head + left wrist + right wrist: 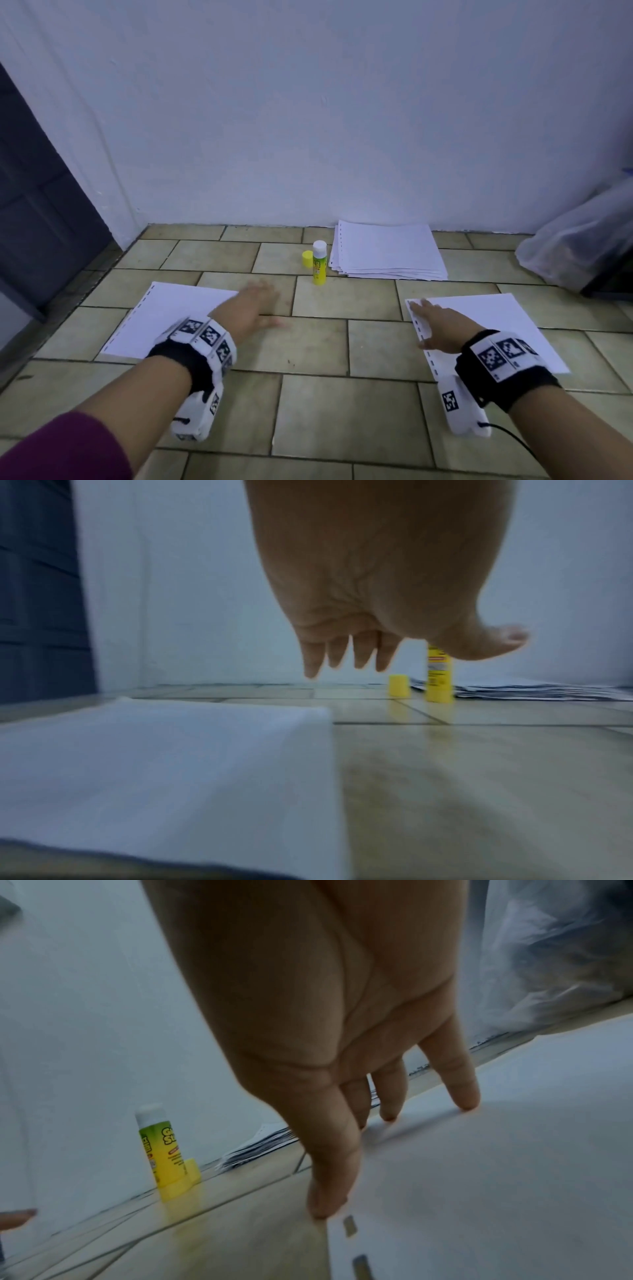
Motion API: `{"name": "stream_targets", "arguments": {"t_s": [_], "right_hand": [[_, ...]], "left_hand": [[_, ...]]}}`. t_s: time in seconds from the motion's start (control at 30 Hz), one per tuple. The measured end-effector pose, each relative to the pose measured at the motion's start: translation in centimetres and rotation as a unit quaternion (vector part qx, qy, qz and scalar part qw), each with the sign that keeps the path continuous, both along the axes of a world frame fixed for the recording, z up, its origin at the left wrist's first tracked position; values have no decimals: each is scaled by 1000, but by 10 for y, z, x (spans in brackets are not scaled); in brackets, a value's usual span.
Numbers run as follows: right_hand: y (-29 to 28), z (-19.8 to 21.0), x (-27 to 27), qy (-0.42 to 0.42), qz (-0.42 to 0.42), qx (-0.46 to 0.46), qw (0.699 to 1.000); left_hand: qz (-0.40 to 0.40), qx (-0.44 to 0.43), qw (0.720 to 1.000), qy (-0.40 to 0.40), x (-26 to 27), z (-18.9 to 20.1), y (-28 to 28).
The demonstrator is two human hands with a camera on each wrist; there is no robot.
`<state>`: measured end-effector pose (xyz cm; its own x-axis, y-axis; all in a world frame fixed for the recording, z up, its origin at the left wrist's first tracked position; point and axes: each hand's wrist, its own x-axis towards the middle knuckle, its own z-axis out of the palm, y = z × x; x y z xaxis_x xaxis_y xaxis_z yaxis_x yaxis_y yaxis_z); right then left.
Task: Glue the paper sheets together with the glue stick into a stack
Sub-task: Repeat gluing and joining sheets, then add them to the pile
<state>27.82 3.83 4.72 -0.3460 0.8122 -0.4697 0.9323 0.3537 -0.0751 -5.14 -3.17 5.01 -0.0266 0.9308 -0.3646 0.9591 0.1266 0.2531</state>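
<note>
While the right hand [436,329] lays straight fingers [462,1093] on the punched edge of a single white paper sheet [493,322], the left hand [255,305], empty and relaxed, hovers over the tiled floor [342,411]. Beyond its fingertips stands the uncapped yellow-green glue stick [319,262], beside the loose white sheet pile [387,253]. Judged step: fetching glue; next, grasp the upright stick.

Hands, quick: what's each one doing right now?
Left hand: open, fingers spread, holding nothing.
Right hand: open, straight fingers touching the right paper sheet, gripping nothing.
</note>
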Motion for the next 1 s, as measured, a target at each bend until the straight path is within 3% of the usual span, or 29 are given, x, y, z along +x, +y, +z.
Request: {"name": "stream_targets", "arguments": {"t_s": [0.1, 0.17, 0.3, 0.5, 0.6, 0.7, 0.8, 1.0], "right_hand": [[-2, 0, 0, 1, -2, 6, 1000], [-2, 1, 0, 7, -7, 11, 1000], [-3, 1, 0, 24, -22, 22, 999], [-1, -4, 3, 47, -81, 35, 995], [0, -4, 4, 61, -88, 33, 994], [1, -4, 5, 80, -96, 32, 992], [4, -3, 4, 83, -95, 35, 991], [12, -3, 3, 54, -97, 42, 993]], "left_hand": [[98, -63, 980, 159, -32, -4, -7], [94, -113, 966, 211, -44, -9, -15], [76, -103, 975, 181, -55, -7, -24], [87, -59, 973, 204, -58, -5, -16], [112, -34, 970, 214, -34, 21, -15], [84, -25, 978, 191, -1, 29, -10], [-28, -25, 989, 139, 42, 21, -8], [-112, -70, 985, 112, 108, 8, -6]]}}
